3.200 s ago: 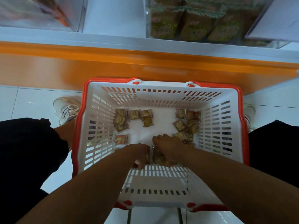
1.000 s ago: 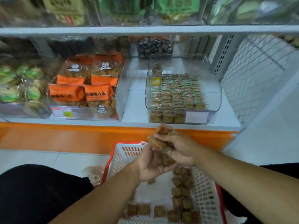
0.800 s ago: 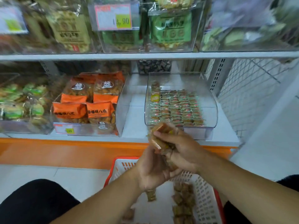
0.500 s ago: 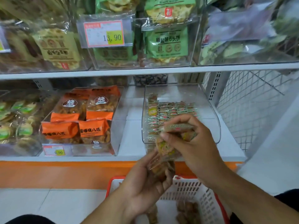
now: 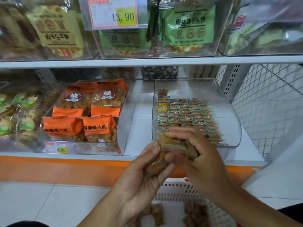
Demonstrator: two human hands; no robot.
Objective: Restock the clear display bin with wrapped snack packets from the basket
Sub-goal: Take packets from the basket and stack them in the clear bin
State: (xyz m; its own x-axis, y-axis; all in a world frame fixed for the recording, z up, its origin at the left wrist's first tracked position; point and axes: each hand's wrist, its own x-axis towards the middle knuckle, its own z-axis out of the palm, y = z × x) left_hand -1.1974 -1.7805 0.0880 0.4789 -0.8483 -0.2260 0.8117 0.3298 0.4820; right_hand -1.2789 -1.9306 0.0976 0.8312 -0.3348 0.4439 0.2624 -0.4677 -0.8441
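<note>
The small brown snack packets in crinkly clear wrappers [image 5: 170, 145] look light and a little slick, soft at the sealed edges and probably brittle inside, so I judge they want a gentle hold across the flat faces, not a squeeze on the frilled ends, and a stack of them could easily fan apart or slide. The left hand [image 5: 141, 174] is turned palm-up below and slightly left of the bundle, fingers curled under it and thumb pressed on the near edge, cradling several packets. The right hand [image 5: 196, 158] comes in from the right with its back to the camera, fingers arched over the top of the same bundle and thumb beneath, pinching the upper packets; both grips are closed on the packets, though motion blur hides how many each one has. Just beyond the grips, on the white shelf [image 5: 141, 145], stands the clear curved-front plastic display bin [image 5: 236, 122], partly filled with neat rows of like packets. Directly below the wrists sits the white slotted plastic basket with red trim [image 5: 180, 190], more packets loose on its floor.
</note>
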